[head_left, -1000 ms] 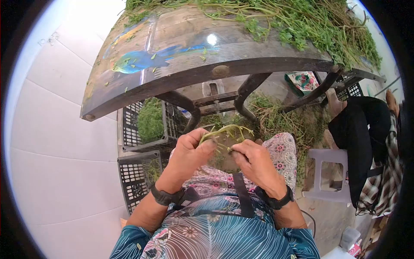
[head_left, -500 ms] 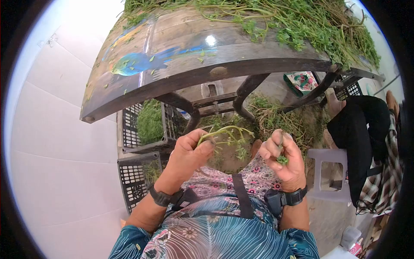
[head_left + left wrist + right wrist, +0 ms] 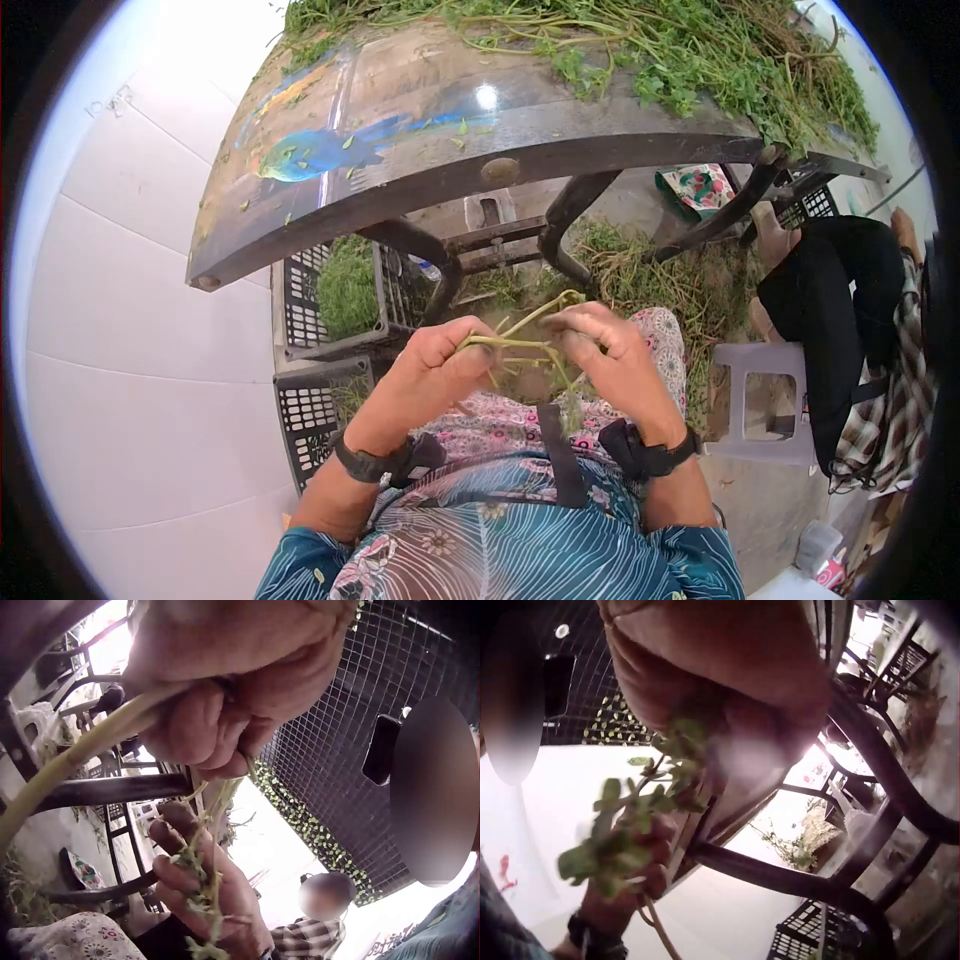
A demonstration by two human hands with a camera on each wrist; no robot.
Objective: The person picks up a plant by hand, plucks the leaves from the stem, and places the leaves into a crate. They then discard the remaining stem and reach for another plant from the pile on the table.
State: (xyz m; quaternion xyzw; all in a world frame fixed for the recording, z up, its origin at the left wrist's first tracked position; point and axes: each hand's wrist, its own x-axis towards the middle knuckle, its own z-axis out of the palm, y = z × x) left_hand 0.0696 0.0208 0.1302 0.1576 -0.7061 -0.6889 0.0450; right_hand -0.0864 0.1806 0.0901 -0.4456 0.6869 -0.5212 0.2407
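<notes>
My left hand (image 3: 430, 370) pinches a bundle of pale green plant stems (image 3: 515, 343) between thumb and fingers, above the lap. Those stems stick out to the right, and thin side shoots hang from them. My right hand (image 3: 622, 362) is at their far end, its fingers apart from the thumb and blurred. In the left wrist view, leafy shoots (image 3: 199, 900) overlap the right palm, whose fingers are loosely bent. Small round leaves (image 3: 611, 851) show below the right hand in the right wrist view.
Ahead is a wooden table (image 3: 420, 150) with a heap of greens (image 3: 690, 60). Black crates (image 3: 305, 300) stand at the left, one holding greens (image 3: 347, 285). Stems litter the floor (image 3: 650, 270). At the right are a plastic stool (image 3: 735, 400) and another person's dark-clothed leg (image 3: 830, 300).
My right hand went from the stems out to the right with a bit of leaf, then came back to them. My left hand keeps its grip; the stems have turned slightly.
</notes>
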